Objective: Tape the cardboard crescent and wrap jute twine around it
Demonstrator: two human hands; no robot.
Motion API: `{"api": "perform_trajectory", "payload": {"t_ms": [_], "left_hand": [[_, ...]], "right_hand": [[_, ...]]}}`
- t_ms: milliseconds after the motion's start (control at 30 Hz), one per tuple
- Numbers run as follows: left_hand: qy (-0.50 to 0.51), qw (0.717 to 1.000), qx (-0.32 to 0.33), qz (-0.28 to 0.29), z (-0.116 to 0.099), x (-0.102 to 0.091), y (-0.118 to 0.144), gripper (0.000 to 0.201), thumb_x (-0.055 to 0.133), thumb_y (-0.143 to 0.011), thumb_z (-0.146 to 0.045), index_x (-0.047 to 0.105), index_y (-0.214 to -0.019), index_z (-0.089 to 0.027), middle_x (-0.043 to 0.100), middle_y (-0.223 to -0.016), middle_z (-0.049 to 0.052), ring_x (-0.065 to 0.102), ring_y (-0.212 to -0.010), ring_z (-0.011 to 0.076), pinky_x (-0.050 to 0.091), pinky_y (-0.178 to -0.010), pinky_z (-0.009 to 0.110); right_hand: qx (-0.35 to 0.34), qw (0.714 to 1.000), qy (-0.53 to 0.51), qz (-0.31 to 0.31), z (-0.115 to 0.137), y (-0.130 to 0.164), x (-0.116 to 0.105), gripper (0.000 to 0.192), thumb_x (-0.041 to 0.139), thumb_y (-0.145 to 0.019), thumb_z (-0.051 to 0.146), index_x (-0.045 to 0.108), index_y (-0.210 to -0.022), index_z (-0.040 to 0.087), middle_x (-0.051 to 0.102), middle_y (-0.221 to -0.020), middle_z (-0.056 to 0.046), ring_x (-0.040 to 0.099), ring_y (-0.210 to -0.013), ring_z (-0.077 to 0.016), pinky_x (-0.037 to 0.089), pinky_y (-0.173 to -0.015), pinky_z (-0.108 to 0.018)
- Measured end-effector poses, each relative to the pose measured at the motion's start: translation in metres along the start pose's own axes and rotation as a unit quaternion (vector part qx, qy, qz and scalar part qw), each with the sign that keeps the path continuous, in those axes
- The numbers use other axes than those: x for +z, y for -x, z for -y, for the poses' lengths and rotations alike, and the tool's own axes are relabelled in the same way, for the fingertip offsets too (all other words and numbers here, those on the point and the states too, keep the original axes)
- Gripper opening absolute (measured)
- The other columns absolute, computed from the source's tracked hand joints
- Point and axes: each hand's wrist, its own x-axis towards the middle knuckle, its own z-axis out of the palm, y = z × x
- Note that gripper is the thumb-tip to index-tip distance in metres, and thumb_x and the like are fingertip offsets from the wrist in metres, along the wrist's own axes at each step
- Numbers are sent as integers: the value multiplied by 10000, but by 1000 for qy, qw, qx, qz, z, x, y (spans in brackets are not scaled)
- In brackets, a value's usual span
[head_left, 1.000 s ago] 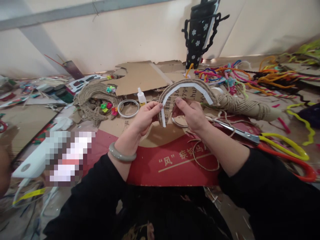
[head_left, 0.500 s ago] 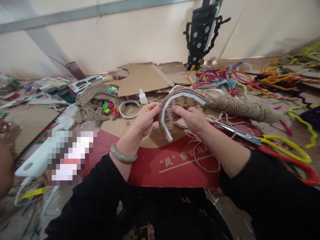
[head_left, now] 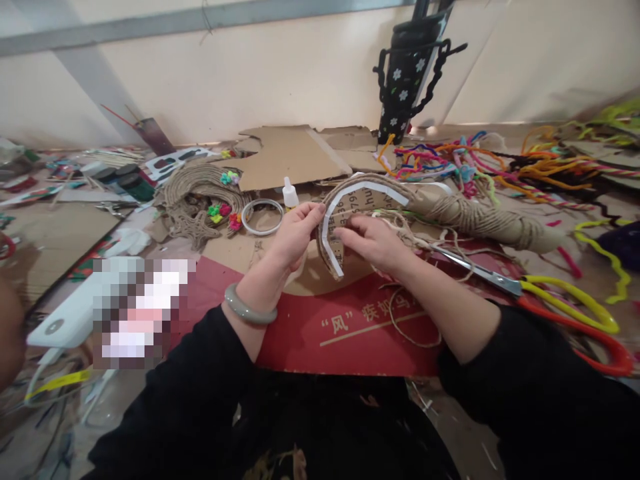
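Pinching the arched cardboard piece [head_left: 347, 203] between thumb and fingers of the left hand [head_left: 296, 235], above the red sheet [head_left: 370, 357]; covering part of the arch's printed face with the half-curled right hand [head_left: 376, 245], being unable to tell whether gripping anything; facing a white bottle [head_left: 290, 195] and a ring [head_left: 263, 233] just beyond the left hand; having scissors [head_left: 505, 283] and a twine-wound roll [head_left: 483, 217] farther right; showing coarse brown twine [head_left: 325, 255] outside a flat white strip [head_left: 327, 233] along the curve

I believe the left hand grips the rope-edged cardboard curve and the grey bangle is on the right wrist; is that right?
Not quite: the head view shows the grey bangle on the left wrist. The left hand does grip the cardboard curve.
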Motion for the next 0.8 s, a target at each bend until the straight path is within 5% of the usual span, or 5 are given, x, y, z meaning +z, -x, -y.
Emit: {"api": "perform_trajectory", "payload": {"t_ms": [167, 333, 633, 800], "left_hand": [[-41, 999, 20, -28, 1, 1, 0, 225, 611, -880, -231, 576, -681, -133, 500, -528, -50, 413, -438, 35, 340, -453, 152], [-19, 1000, -22, -1, 1, 0, 1, 226, 593, -892, -271, 571, -709, -140, 526, -547, -40, 439, -438, 50, 355, -450, 167], [29, 999, 14, -39, 5, -1, -5, 233, 625, -875, -298, 571, -704, -149, 535, -562, -41, 482, -469, 53, 407, -503, 170], [52, 998, -1, -23, 6, -2, -5, 212, 611, -878, -273, 579, -714, -144, 552, -566, -33, 486, -467, 57, 408, -489, 174]], "right_hand": [[-8, 997, 81, 14, 6, 0, 2, 298, 514, -789, 353, 388, -568, 197, 445, -576, 28, 396, -566, -102, 278, -572, -260], [-41, 998, 52, 12, 4, 1, 4, 274, 498, -785, 354, 392, -587, 198, 453, -613, 20, 412, -601, -109, 295, -598, -262], [-57, 993, 19, 99, 3, 1, 4, 254, 465, -813, 391, 458, -662, 187, 487, -611, 16, 424, -594, -113, 312, -584, -255], [-80, 992, -6, 99, 5, 2, 5, 224, 458, -801, 357, 467, -661, 183, 467, -601, 26, 401, -584, -104, 305, -579, -251]]}}
